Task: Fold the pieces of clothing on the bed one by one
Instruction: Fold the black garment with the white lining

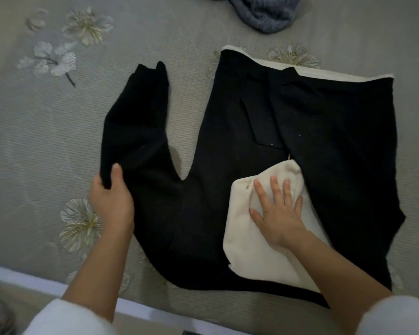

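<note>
A black garment (324, 141) with a cream lining lies spread on the bed, its body at centre right. Its left sleeve (136, 117) bends up and away from the body. My left hand (110, 197) grips the sleeve's outer edge at the bend, thumb on top of the cloth. My right hand (277, 206) presses flat, fingers spread, on the cream lining (249, 250) that shows at the garment's lower middle. A cream strip of lining (336, 74) also shows along the far edge.
A grey-blue knitted garment (264, 13) lies bunched at the far edge of the bed. The grey bedspread (46, 141) carries embroidered flowers. The bed's near edge (34, 279) runs along the bottom left, with floor below it.
</note>
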Demonstrator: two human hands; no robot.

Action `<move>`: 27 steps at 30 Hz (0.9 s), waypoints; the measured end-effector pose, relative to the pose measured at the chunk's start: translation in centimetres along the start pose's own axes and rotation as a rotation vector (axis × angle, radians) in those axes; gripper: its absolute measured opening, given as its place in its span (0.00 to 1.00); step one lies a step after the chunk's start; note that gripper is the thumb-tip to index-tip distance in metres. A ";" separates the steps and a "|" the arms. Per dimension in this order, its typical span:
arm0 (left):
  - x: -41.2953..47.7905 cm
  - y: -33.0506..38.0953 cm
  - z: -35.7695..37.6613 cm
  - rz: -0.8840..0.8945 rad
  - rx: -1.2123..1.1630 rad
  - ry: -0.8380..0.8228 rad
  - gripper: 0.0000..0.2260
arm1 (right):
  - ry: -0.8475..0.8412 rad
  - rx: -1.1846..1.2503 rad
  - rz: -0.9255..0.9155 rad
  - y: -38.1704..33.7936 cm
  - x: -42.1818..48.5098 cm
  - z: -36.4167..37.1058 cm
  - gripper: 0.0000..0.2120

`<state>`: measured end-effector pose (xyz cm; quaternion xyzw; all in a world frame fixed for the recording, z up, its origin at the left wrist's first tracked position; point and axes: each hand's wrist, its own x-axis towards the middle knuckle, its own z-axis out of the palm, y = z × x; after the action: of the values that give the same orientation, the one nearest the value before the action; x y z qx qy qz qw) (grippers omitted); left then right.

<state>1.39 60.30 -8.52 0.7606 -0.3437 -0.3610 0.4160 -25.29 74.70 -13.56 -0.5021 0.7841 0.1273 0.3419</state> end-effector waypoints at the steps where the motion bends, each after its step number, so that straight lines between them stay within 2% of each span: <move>1: 0.3 -0.2 -1.0 -0.053 -0.064 0.018 0.04 | -0.011 -0.004 0.004 0.0 0.0 -0.1 0.32; 3: 0.8 -0.4 -2.5 -0.189 -0.188 -0.011 0.02 | -0.024 -0.012 0.008 -0.1 0.1 -0.1 0.32; 5: 0.7 0.2 -2.7 -0.191 -0.222 -0.059 0.04 | -0.027 -0.017 0.006 -0.1 0.2 -0.1 0.32; 7: 0.0 1.5 -1.5 0.017 -0.093 -0.102 0.07 | -0.021 -0.012 0.004 -0.1 0.3 -0.1 0.32; 9: -1.6 3.3 0.7 0.353 0.042 -0.180 0.09 | -0.008 -0.001 0.000 0.1 0.3 0.0 0.32; 11: -4.1 4.4 3.4 0.678 0.148 -0.379 0.08 | 0.012 0.031 -0.012 0.3 0.3 0.1 0.32; 12: -5.4 4.5 4.8 0.780 0.264 -0.540 0.08 | 0.027 0.057 -0.021 0.4 0.3 0.1 0.33; 14: -7.9 4.0 6.5 0.771 0.582 -0.879 0.07 | 0.047 0.113 -0.042 0.9 0.1 -0.1 0.35; 16: -9.3 2.1 6.7 0.680 0.840 -1.068 0.13 | 0.030 0.175 -0.065 1.4 -0.1 -0.7 0.37; 18: -9.8 0.1 5.6 0.650 0.841 -1.038 0.21 | 0.000 0.240 -0.078 1.9 -0.4 -1.4 0.37; 21: -9.7 -1.8 3.4 0.500 0.638 -0.855 0.32 | 0.060 0.362 -0.015 1.3 -0.9 -2.6 0.30; 24: -9.5 -3.0 2.3 0.403 0.604 -0.822 0.41 | 0.340 0.424 0.116 -1.3 -1.2 -3.8 0.20; 27: -9.1 -3.5 2.2 0.386 0.665 -0.798 0.42 | 0.543 0.470 -0.007 -4.8 -0.7 -6.0 0.16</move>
<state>-4.28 68.38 -10.05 0.5783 -0.7033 -0.4105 0.0496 -23.37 69.77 -8.01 -0.4280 0.8525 -0.1957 0.2274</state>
